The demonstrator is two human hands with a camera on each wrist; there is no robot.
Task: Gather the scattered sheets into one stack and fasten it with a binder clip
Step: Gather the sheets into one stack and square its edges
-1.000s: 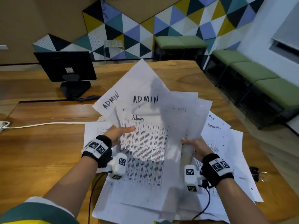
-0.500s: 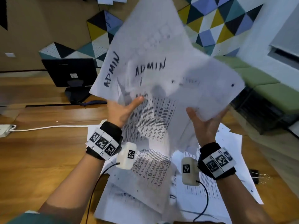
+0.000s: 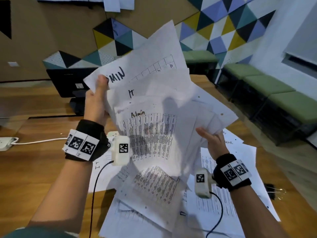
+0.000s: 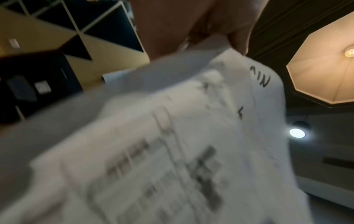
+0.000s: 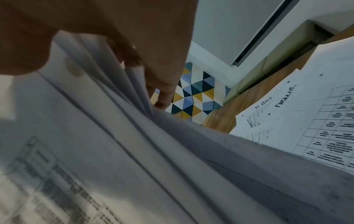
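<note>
A loose bundle of white printed sheets (image 3: 154, 117), marked "ADMIN" by hand, hangs fanned out in the air above the table. My left hand (image 3: 97, 100) grips its upper left edge, thumb over the top sheet (image 4: 191, 121). My right hand (image 3: 211, 140) pinches the right edge, thumb in front and fingers (image 5: 164, 84) behind the splayed sheets (image 5: 134, 136). More sheets (image 3: 223, 200) lie scattered on the wooden table (image 3: 34, 177) under the bundle. A black binder clip (image 3: 272, 191) lies on the table at the right, beside those sheets.
A black monitor (image 3: 68, 81) stands at the table's far left. A white power strip (image 3: 6, 143) with its cable lies at the left edge. Green benches (image 3: 274, 93) line the right wall. Wrist camera cables hang over the sheets near me.
Both hands lifted the bundle off the table and tilted it. My left hand climbed to the upper left corner, and the right hand stays at the right edge.
</note>
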